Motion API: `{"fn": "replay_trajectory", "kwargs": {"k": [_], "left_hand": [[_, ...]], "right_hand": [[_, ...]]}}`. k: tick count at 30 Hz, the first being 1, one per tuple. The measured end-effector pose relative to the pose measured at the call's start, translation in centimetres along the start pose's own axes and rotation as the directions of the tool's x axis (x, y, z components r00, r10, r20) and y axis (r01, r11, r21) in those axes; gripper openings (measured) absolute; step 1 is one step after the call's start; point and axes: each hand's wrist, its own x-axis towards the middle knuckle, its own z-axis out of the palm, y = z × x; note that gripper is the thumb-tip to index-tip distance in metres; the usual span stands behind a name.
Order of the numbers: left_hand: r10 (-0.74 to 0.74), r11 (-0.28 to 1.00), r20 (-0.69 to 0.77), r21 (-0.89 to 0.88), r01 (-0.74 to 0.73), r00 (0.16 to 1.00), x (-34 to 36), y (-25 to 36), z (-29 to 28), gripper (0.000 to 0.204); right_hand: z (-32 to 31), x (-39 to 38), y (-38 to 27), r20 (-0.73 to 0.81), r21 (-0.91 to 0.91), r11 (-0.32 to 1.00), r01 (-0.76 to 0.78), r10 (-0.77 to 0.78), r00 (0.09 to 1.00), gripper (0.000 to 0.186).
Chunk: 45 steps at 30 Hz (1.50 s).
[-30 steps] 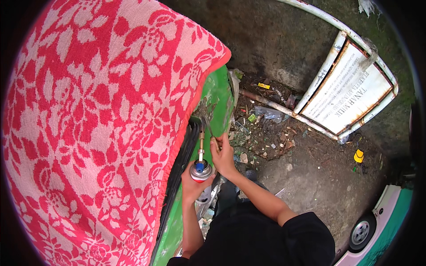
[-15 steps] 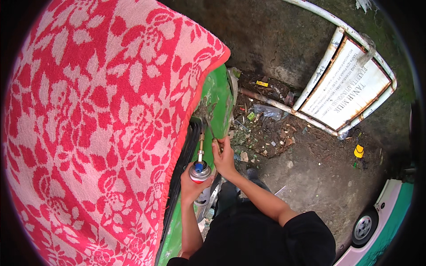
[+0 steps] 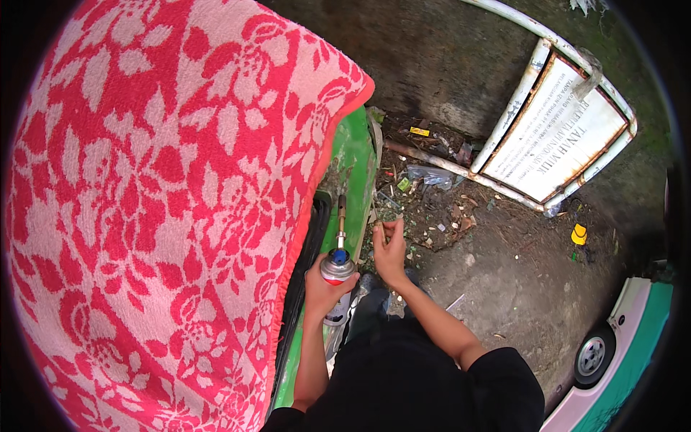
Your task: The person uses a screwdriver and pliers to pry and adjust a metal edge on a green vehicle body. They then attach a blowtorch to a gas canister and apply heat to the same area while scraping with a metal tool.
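Note:
My left hand [image 3: 317,291] is wrapped round a gas blowtorch [image 3: 337,271], a can with a blue knob and a metal nozzle pointing away from me. No flame can be made out. The nozzle is over a green painted body panel [image 3: 354,147], beside a black-edged opening. To the right of the torch, my right hand [image 3: 389,258] is closed on a slim hand tool with a thin blade, mostly hidden and seen nearly end-on now. This hand is apart from the panel, above the littered ground.
A red and pink floral blanket [image 3: 158,201] drapes over the left side. A rusty white-framed sign [image 3: 561,133] leans at the far right. Rubbish and a yellow object [image 3: 579,234] lie on the ground. A pink and green vehicle [image 3: 626,353] stands at lower right.
My right hand has drawn the tool off the panel, back and to the right. The torch in my left hand has shifted slightly right, its nozzle still over the panel.

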Motion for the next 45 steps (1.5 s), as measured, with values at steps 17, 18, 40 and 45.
{"fn": "replay_trajectory", "kwargs": {"k": [17, 18, 40, 45], "left_hand": [[-0.026, 0.999, -0.043, -0.043, 0.024, 0.999, -0.6, 0.5, 0.9, 0.041], [-0.026, 0.999, -0.044, -0.031, 0.024, 0.999, -0.5, 0.4, 0.9, 0.041], [-0.086, 0.992, 0.011, -0.097, 0.087, 0.996, -0.5, 3.3, -0.2, 0.042], [-0.024, 0.998, 0.004, -0.053, 0.024, 1.0, -0.4, 3.3, -1.1, 0.043]], "right_hand": [[-0.1, -0.4, -0.2, 0.125, 0.033, 0.999, -0.041, 0.037, 0.991, 0.022], [-0.2, -0.4, -0.5, 0.134, 0.029, 0.999, -0.041, 0.037, 0.99, 0.022], [2.4, -0.8, -1.5, 0.157, 0.059, 0.997, 0.052, -0.061, 0.986, 0.022], [4.5, 1.8, -2.2, 0.076, 0.094, 0.993, 0.069, -0.076, 0.994, 0.021]]}}
